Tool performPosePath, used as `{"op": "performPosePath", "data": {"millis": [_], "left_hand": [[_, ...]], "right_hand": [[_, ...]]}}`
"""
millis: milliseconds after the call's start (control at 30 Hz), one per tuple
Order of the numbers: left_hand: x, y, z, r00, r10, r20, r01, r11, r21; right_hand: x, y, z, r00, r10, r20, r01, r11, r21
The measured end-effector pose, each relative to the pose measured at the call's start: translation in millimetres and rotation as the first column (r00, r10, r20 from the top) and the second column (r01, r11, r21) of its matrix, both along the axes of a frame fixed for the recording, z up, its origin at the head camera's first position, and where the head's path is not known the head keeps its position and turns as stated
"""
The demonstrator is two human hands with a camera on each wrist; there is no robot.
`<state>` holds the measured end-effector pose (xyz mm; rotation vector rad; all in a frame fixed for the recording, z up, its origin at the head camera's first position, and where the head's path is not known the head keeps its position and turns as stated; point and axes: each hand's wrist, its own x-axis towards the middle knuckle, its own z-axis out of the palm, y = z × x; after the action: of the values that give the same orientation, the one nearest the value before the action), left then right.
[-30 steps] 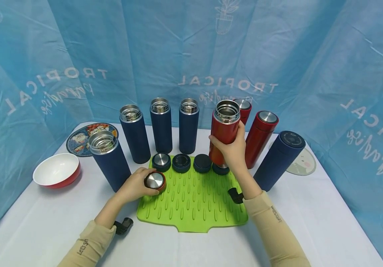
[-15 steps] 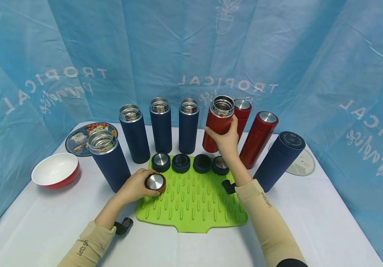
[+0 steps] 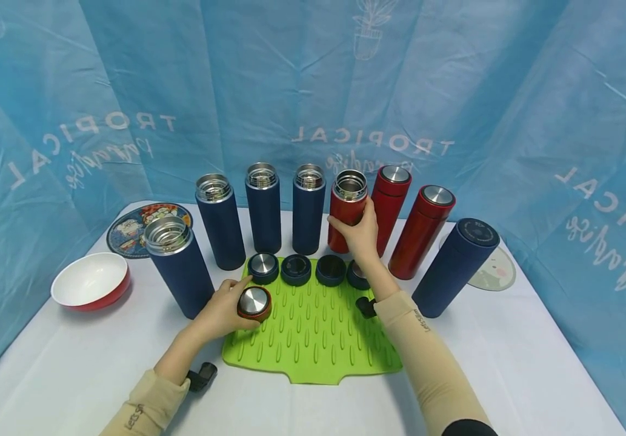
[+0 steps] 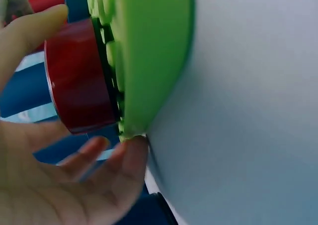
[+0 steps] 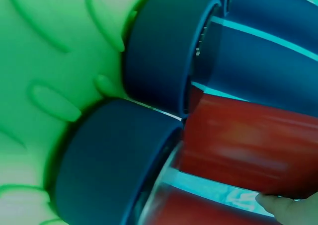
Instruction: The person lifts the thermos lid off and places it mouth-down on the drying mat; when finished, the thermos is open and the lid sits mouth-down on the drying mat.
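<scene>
In the head view my left hand [image 3: 224,309] is spread around a red lid with a silver top [image 3: 254,300] on the green mat [image 3: 313,339]. The left wrist view shows its fingers [image 4: 121,170] loose and apart below the lid [image 4: 79,76]. My right hand [image 3: 359,233] holds a lidless red thermos bottle [image 3: 341,209] by its side, upright behind the mat. Only a fingertip [image 5: 285,207] of that hand appears in the right wrist view, beside the red bottle [image 5: 238,140]. The bottle's base is partly behind my hand.
Lidless navy bottles [image 3: 266,212] stand left, with navy lids [image 3: 296,270] along the mat's back edge. To the right are two lidded red bottles [image 3: 424,227] and a navy one [image 3: 451,269]. A bowl [image 3: 91,281] and round placemats [image 3: 138,227] lie outward.
The right hand has carried the red bottle left and back, then down into line with the navy bottles. The left hand's fingers have loosened around the red lid.
</scene>
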<state>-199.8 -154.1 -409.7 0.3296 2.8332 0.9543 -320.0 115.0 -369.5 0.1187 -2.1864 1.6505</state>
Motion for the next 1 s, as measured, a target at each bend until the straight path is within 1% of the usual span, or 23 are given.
{"op": "performPosePath", "data": {"millis": [100,167,267,467,600,700,1000], "left_hand": [[3.7,0.7,0.9,0.997,0.038,0.063,-0.037,0.999,-0.014],[5.2,0.7,1.3,0.995,0.056,0.087,-0.053,0.998,-0.031],[5.5,-0.3,1.5,0.993,0.061,0.101,-0.055,0.997,-0.057],[4.0,-4.3,1.0,0.984,0.075,0.164,-0.062,0.995,-0.083],[3.2,-6.8,1.1,0.985,0.065,0.158,-0.049,0.994,-0.098],[3.4,-7.9,1.4,0.987,0.058,0.151,-0.044,0.995,-0.092],[2.0,-8.1,2.7,0.980,0.062,0.191,-0.047,0.996,-0.082]], "right_hand": [[-4.4,-0.5,-4.3,1.000,-0.002,0.012,0.002,1.000,0.002],[-7.2,-0.6,-7.2,1.000,-0.006,0.023,0.006,1.000,0.001],[-10.7,-1.3,-10.6,0.999,-0.009,0.040,0.009,1.000,0.005],[-14.5,-3.0,-13.5,0.998,-0.005,0.071,0.003,1.000,0.024],[-17.7,-3.3,-14.6,0.997,0.007,0.082,-0.007,1.000,0.001],[-20.4,-3.7,-15.4,0.996,0.018,0.089,-0.017,1.000,-0.009],[-30.8,-2.8,-16.1,0.990,0.060,0.127,-0.050,0.996,-0.080]]}}
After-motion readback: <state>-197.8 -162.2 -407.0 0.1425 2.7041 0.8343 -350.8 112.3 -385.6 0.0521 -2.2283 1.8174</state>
